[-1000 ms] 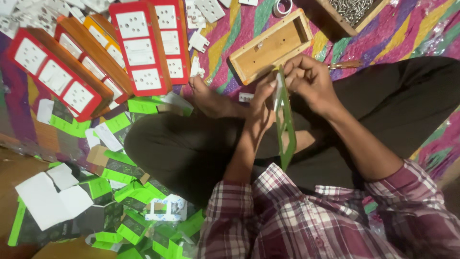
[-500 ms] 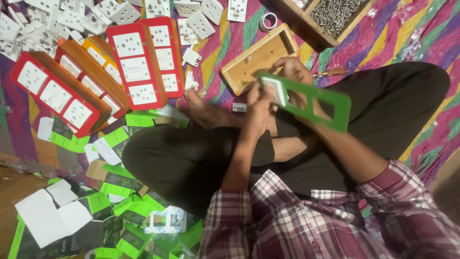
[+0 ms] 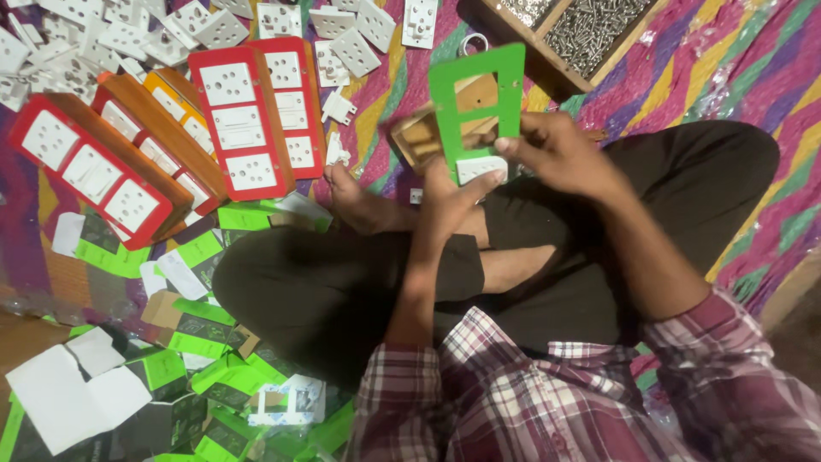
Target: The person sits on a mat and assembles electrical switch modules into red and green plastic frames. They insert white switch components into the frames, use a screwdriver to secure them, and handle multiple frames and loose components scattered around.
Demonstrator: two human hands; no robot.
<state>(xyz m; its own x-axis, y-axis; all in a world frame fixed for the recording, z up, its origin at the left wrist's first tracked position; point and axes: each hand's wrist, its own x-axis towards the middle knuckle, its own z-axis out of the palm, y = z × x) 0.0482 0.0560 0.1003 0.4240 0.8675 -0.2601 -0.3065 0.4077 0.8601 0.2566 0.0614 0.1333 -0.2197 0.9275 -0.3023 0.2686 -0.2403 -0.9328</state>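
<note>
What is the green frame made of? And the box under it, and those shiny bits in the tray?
The green frame looks like smooth plastic: even bright colour, thin flat edges, neat cut-out windows. The box behind it seems bare wood, tan and matt, though it is blurred. The shiny bits look like metal screws, grey and glinting. Both the left hand and right hand hold the frame.

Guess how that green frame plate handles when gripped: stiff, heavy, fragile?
The green frame plate probably stays stiff: held upright by the left hand and right hand at its lower end, it shows no droop. It looks light, being thin with open windows. The narrow bars between the windows might snap if twisted. The white socket in its bottom window adds a little weight there.
</note>
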